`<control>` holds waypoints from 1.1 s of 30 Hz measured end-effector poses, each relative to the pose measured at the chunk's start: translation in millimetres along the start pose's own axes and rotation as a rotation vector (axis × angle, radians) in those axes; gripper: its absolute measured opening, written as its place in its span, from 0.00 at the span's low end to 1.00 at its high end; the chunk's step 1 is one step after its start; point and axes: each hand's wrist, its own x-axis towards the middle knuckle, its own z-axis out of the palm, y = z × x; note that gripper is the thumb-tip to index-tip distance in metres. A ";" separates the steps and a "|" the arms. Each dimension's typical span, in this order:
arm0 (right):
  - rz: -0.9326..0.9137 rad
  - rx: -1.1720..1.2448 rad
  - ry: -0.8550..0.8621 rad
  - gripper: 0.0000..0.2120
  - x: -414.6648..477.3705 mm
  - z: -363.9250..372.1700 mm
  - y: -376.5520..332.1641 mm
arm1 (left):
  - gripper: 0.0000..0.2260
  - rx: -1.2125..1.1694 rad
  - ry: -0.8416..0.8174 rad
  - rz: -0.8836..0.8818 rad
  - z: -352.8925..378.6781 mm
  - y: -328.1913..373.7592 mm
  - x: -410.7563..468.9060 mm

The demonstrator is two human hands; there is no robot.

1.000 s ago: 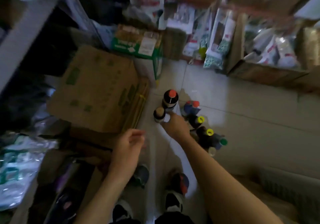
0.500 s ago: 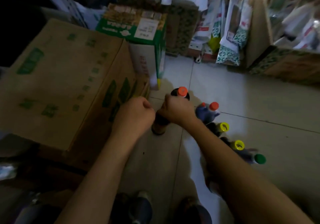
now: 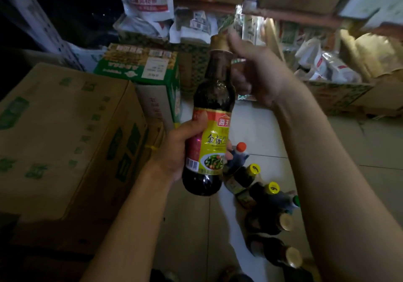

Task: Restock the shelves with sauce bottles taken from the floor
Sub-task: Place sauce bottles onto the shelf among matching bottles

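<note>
Sauce bottle held upright in air over floor, not yet shelved; pick step looks done, next = carry to shelf, needs steady 2-hand hold, prob glass. Far L: brown carton, green print unreadable. Left hand wraps bottle at label: red logo 海天, yellow panel 金标生, barcode. Right hand beside neck, thumb by gold cap; gripping or not, can't tell. Lower R: floor bottles, 2 yellow caps marked 9
</note>
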 end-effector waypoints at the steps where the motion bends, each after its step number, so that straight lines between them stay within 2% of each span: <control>1: -0.023 0.068 0.086 0.23 0.1 -1.3 12.5 | 0.31 -0.065 -0.062 -0.014 -0.7 -0.3 -0.9; 3: 0.009 0.169 0.233 0.21 2.1 -2.3 37.2 | 0.32 -0.164 -0.170 -0.030 -1.5 0.8 -1.9; 6: 0.165 0.158 0.311 0.17 5.6 4.0 68.4 | 0.33 -0.280 -0.289 -0.024 0.3 2.1 -4.5; 9: 0.202 0.047 0.314 0.13 6.4 10.1 88.8 | 0.34 -0.343 -0.363 -0.007 -1.2 3.6 -5.6; 12: 0.214 -0.054 0.318 0.13 3.5 16.4 99.4 | 0.34 -0.371 -0.412 0.029 -5.4 6.2 -6.0; 14: 0.202 -0.132 0.339 0.12 5.2 21.4 109.1 | 0.34 -0.359 -0.404 0.040 -8.4 8.3 -7.2; 16: 0.188 -0.319 0.354 0.08 11.6 26.3 125.4 | 0.34 -0.335 -0.366 0.051 -12.8 10.9 -8.4; 17: 0.196 -0.483 0.334 0.07 15.1 28.5 135.6 | 0.34 -0.314 -0.332 0.058 -16.2 12.5 -9.1; 19: 0.228 -0.803 0.209 0.15 20.7 33.2 157.6 | 0.33 -0.260 -0.254 0.078 -24.9 16.3 -11.5; 22: 0.240 -1.000 -0.036 0.23 29.2 44.1 187.1 | 0.34 -0.177 -0.145 0.096 -40.2 20.9 -17.8; 25: 0.229 -0.910 0.004 0.22 39.2 47.3 200.9 | 0.35 -0.112 -0.043 0.106 -54.8 23.7 -23.1; 28: 0.256 -0.682 0.095 0.19 43.6 46.3 209.0 | 0.36 -0.050 0.046 0.127 -64.7 27.3 -25.9; 30: 0.260 -0.496 0.159 0.17 43.2 48.6 216.2 | 0.33 -0.055 0.062 0.142 -68.7 30.0 -26.7; 33: 0.248 -0.418 0.272 0.12 42.2 50.4 221.6 | 0.30 -0.078 0.074 0.149 -72.7 32.9 -29.0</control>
